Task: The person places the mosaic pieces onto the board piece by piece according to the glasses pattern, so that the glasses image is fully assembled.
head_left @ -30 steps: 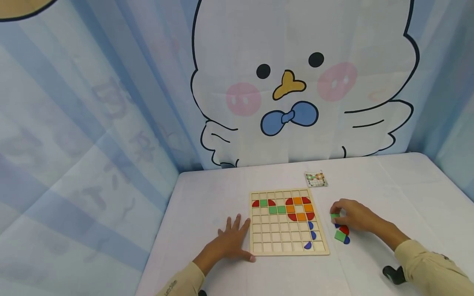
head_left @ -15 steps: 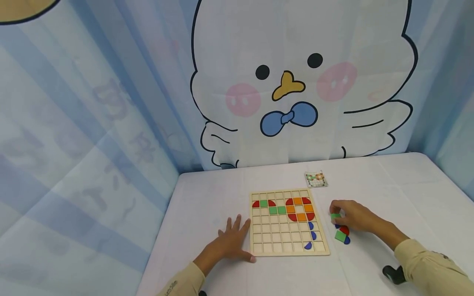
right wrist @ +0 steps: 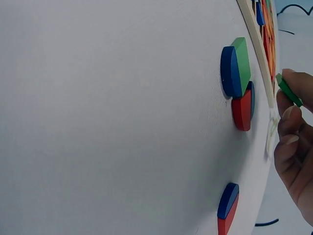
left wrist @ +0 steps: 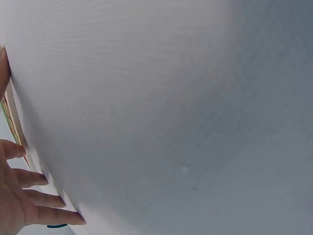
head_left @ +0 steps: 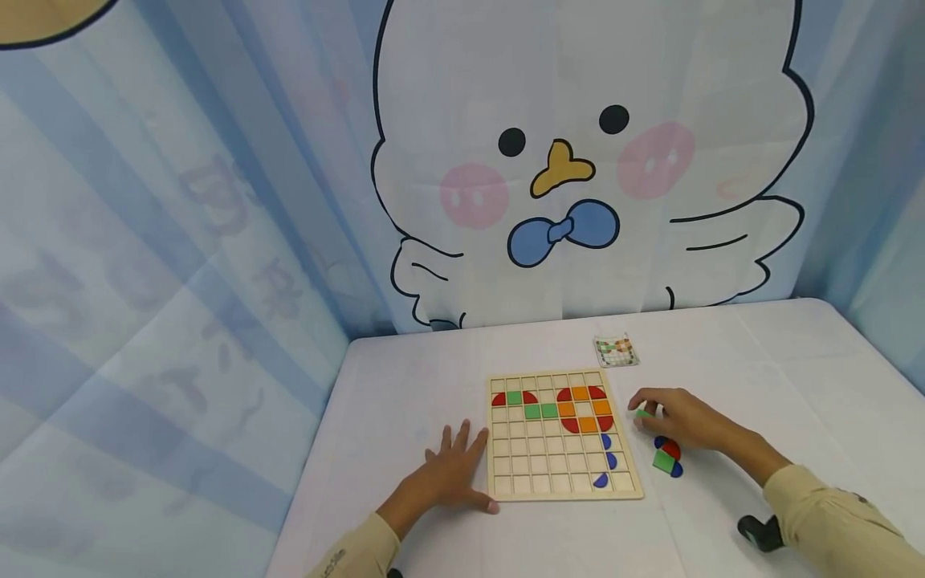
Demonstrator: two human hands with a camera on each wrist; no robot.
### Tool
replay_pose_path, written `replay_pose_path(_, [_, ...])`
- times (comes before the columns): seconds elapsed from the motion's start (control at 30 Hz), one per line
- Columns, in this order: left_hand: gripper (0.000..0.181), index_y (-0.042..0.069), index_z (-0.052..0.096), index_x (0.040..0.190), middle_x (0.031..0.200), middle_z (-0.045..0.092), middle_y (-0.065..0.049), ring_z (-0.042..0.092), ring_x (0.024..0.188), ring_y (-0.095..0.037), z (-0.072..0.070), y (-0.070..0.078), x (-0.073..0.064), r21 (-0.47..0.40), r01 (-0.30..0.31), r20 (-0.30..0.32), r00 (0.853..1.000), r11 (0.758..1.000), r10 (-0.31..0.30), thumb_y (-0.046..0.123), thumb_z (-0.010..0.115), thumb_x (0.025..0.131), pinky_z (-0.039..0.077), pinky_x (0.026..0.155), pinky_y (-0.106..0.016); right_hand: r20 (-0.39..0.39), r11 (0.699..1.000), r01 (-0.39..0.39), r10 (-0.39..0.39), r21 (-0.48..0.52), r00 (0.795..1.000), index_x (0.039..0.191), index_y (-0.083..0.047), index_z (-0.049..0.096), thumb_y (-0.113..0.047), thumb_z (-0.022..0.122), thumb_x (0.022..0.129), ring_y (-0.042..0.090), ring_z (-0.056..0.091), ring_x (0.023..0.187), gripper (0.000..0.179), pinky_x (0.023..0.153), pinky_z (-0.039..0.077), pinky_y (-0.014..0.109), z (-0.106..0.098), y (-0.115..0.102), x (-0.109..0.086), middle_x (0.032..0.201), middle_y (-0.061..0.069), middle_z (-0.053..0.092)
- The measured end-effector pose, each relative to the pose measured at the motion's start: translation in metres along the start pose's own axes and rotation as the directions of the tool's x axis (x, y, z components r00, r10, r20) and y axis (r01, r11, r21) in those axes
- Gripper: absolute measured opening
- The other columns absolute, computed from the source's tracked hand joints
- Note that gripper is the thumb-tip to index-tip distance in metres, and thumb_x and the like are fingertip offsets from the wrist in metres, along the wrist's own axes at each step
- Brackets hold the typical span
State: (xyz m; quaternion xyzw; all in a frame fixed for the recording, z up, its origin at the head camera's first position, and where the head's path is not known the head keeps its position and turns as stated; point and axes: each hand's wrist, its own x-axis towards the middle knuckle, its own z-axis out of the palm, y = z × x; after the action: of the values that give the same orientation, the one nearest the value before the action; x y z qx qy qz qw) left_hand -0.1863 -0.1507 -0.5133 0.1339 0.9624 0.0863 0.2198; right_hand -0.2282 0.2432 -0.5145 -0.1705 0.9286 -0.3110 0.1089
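Observation:
A green square tile (right wrist: 289, 91) is pinched between the thumb and forefinger of my right hand (head_left: 682, 419), just off the right side of a wooden grid board (head_left: 531, 464). Red, orange and green pieces fill some upper cells of the board. Several blue rounded pieces (head_left: 612, 461) lie along its lower right. My left hand (head_left: 454, 475) rests on the table with fingers spread, its thumb and a fingertip at the board's left edge. Below my right hand lie another green tile (head_left: 663, 460), a red piece (head_left: 672, 448) and two blue pieces (head_left: 677, 470), close together.
A small patterned card (head_left: 617, 351) lies behind the board. In the right wrist view, a blue piece (right wrist: 228, 199) and a red piece (right wrist: 227, 226) lie apart from the other group. A black object (head_left: 760, 533) shows by the right sleeve. A printed curtain (head_left: 564, 281) hangs behind the table.
My right hand has lifted the green tile away from the loose pieces and moved slightly left toward the board, uncovering a blue piece. My left hand has stayed in place.

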Motion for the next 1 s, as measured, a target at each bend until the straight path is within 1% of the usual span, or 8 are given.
replay_pose_path(0.1, [0.12,0.02,0.026,0.161,0.168,0.014,-0.018,0.012,0.151,-0.052,0.0,0.0,-0.001,0.004,-0.004,0.0,1.0,1.0,0.004,0.066,0.083,0.066,0.029,0.107,-0.076,-0.002,0.999,0.028,-0.028,0.019,1.0,0.113,-0.014,0.069,-0.02,0.072,0.093,0.011,0.05,0.072,0.02,0.059,0.045,0.021,0.001,-0.002,0.003,0.084,-0.004,0.058])
replay_pose_path(0.2, [0.12,0.02,0.026,0.161,0.168,0.014,-0.018,0.012,0.151,-0.052,0.0,0.0,-0.001,0.005,-0.01,-0.004,1.0,1.0,0.01,0.066,0.083,0.066,0.029,0.106,-0.077,0.004,0.998,0.038,-0.038,0.051,0.999,0.112,-0.015,0.069,-0.021,0.071,0.094,0.01,0.05,0.072,0.02,0.059,0.045,0.021,0.003,-0.005,0.006,0.083,-0.004,0.057])
replay_pose_path(0.43, [0.12,0.02,0.026,0.16,0.168,0.014,-0.018,0.012,0.151,-0.052,0.0,0.0,-0.001,0.004,-0.01,-0.007,1.0,1.0,0.01,0.066,0.083,0.066,0.029,0.106,-0.077,0.012,0.988,0.107,-0.109,0.109,0.994,0.109,-0.011,0.069,-0.021,0.072,0.093,0.009,0.05,0.073,0.019,0.06,0.044,0.021,0.006,-0.015,0.011,0.083,-0.003,0.057])
replay_pose_path(0.63, [0.119,0.02,0.026,0.16,0.168,0.014,-0.018,0.013,0.151,-0.052,0.0,0.001,-0.001,0.007,-0.007,-0.004,1.0,1.0,0.007,0.066,0.083,0.066,0.029,0.106,-0.076,0.026,0.978,0.148,-0.153,0.145,0.988,0.109,-0.012,0.069,-0.026,0.072,0.093,0.009,0.051,0.08,0.021,0.066,0.046,0.021,0.011,-0.021,0.02,0.086,-0.004,0.057])
replay_pose_path(0.7, [0.119,0.02,0.026,0.16,0.168,0.014,-0.018,0.013,0.151,-0.052,0.0,0.0,-0.001,0.005,-0.007,-0.006,1.0,1.0,0.007,0.066,0.083,0.066,0.029,0.106,-0.077,0.033,0.975,0.155,-0.162,0.159,0.986,0.108,-0.012,0.07,-0.027,0.073,0.093,0.009,0.051,0.08,0.021,0.066,0.046,0.021,0.014,-0.023,0.024,0.086,-0.004,0.058])
replay_pose_path(0.83, [0.119,0.02,0.027,0.16,0.168,0.015,-0.018,0.013,0.151,-0.052,0.001,-0.001,-0.001,0.002,-0.007,-0.011,1.0,1.0,0.007,0.066,0.083,0.065,0.03,0.105,-0.077,0.076,0.962,0.163,-0.184,0.22,0.98,0.107,-0.009,0.07,-0.026,0.073,0.092,0.008,0.051,0.072,0.023,0.059,0.046,0.021,0.019,-0.03,0.032,0.085,0.0,0.056])
replay_pose_path(1.0, [0.12,0.02,0.026,0.16,0.168,0.015,-0.018,0.013,0.151,-0.052,0.003,-0.002,0.002,0.004,-0.005,-0.011,1.0,1.0,0.005,0.067,0.083,0.065,0.029,0.106,-0.077,0.127,0.941,0.199,-0.241,0.273,0.962,0.108,-0.006,0.071,-0.024,0.073,0.093,0.007,0.051,0.072,0.023,0.06,0.045,0.022,0.025,-0.041,0.039,0.084,0.0,0.056])
